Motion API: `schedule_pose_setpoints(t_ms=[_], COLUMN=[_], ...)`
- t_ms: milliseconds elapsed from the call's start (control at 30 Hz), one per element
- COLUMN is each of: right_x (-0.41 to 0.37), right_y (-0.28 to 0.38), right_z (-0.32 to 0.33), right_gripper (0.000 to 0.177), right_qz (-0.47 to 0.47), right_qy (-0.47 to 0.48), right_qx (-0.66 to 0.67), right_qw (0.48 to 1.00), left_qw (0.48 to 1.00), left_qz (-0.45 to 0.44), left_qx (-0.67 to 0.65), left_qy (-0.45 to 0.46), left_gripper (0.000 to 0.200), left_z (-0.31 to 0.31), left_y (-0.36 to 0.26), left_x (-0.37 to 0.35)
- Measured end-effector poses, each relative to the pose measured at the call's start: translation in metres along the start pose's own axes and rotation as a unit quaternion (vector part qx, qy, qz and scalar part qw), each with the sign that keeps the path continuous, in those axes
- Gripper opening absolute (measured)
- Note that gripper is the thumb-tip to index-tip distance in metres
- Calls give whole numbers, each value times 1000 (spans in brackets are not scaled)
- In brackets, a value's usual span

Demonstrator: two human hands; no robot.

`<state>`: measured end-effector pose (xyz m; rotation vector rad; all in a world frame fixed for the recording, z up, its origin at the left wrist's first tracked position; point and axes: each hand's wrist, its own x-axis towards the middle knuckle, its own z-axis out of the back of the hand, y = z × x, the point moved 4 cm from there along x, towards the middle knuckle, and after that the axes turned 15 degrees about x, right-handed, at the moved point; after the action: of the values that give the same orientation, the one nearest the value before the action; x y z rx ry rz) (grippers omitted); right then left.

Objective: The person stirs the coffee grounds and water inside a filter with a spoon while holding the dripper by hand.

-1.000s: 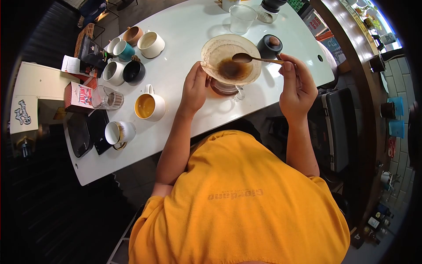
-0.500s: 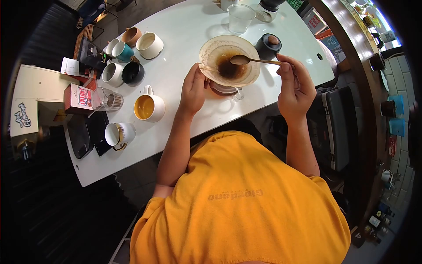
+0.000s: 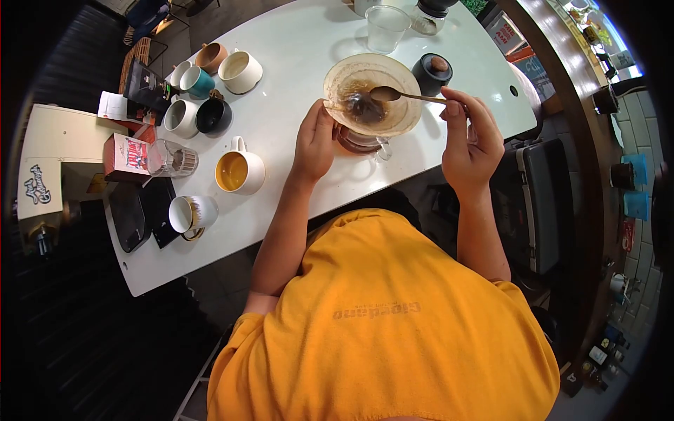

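My left hand [image 3: 314,144] grips the near left edge of a coffee dripper lined with a stained paper filter [image 3: 345,73]. Wet brown coffee grounds [image 3: 364,110] lie at the bottom of the filter. Under the dripper, a glass server [image 3: 359,142] with a small handle shows in part. In my right hand [image 3: 474,144], pinched between thumb and fingers, is a metal spoon [image 3: 414,97]. Its bowl hangs over the grounds, inside the rim of the filter. A dark lidded canister [image 3: 430,78] with a brown knob stands just beyond the spoon handle.
The white table [image 3: 295,63] carries a white mug [image 3: 241,174], yellow inside, and a patterned cup [image 3: 191,214]. Several more cups, including a black one [image 3: 213,116], cluster at the left. A clear plastic cup [image 3: 387,29] stands behind the dripper. Phones [image 3: 128,216] lie at the left edge.
My left hand and the dripper have shifted slightly right. The spoon stays nearly in place over the grounds, whose surface now looks greyer and shinier.
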<state>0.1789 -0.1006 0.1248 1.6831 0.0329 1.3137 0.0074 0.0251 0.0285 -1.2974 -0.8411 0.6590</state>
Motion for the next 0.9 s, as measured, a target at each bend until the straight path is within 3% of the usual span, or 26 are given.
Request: schedule_pose_setpoints(t_ms=[900], right_x=[9], right_y=[-7], right_z=[-7], right_gripper=[12], right_qz=[-5], right_qy=[15], right_qx=[22], right_qw=[1000], left_qw=[1000], left_qz=[17], left_qx=[-5], left_qy=[3], left_gripper=[31], left_z=[-2], left_y=[-5], left_x=[2])
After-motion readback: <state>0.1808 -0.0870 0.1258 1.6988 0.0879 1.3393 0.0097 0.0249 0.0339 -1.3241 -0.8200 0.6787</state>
